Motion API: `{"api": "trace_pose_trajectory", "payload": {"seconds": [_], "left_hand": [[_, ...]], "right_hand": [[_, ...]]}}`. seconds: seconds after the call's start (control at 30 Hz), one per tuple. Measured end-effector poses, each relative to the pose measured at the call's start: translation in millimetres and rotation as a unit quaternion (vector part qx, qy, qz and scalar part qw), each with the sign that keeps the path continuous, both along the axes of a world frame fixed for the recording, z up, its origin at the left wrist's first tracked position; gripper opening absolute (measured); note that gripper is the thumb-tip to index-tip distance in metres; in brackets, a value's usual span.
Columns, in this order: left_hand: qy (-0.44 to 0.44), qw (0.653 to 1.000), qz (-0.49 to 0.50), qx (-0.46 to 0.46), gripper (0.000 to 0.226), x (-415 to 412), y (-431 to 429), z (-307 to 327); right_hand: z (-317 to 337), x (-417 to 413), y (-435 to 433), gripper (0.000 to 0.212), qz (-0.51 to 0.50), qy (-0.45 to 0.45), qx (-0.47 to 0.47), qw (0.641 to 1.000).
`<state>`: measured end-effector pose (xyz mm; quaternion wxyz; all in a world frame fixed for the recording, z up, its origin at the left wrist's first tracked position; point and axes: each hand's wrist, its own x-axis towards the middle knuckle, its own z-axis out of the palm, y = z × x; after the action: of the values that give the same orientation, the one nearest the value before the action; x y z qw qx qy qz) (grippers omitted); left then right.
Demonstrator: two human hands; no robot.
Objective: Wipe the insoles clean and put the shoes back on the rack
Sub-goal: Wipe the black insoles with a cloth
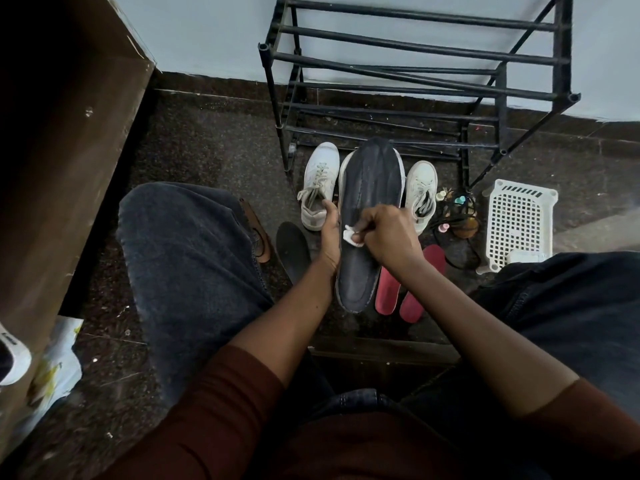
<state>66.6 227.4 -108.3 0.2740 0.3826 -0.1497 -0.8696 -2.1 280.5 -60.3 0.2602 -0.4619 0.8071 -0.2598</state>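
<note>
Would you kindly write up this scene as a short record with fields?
left hand: grips dark insole by its edge
right hand: pinches white wipe against that insole
floor: white sneaker, second white sneaker, red insoles, spare dark insole
shoe rack: black, behind the sneakers
basket: white, right of rack

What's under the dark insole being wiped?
Two red insoles on the floor stick out lower right of the dark insole, partly covered by it. A white edge shows beside its toe; what it belongs to is hidden.
</note>
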Motion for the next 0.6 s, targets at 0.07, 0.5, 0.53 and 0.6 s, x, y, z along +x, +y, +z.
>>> {"api": "trace_pose_trajectory", "payload": {"seconds": [0.07, 0.5, 0.53, 0.6], "left_hand": [[0.004, 1.0, -0.013, -0.008, 0.069, -0.7, 0.1, -1.9], [0.072, 0.994, -0.049, 0.068, 0.07, 1.0, 13.1, 0.9], [0.063, 0.995, -0.046, 0.06, 0.07, 1.2, 12.1, 1.1], [0.015, 0.999, -0.036, 0.029, 0.062, 2.8, 8.1, -1.1]], "right_hand": [[0.3, 3.3, 9.0, 0.011, 0.001, -0.031, 0.025, 0.999], [0.8, -14.1, -13.6, 0.01, -0.105, -0.029, 0.03, 0.994], [1.7, -12.2, -12.1, 0.01, -0.103, -0.025, 0.029, 0.994], [4.4, -5.4, -5.7, 0.011, -0.074, -0.032, 0.036, 0.996]]}}
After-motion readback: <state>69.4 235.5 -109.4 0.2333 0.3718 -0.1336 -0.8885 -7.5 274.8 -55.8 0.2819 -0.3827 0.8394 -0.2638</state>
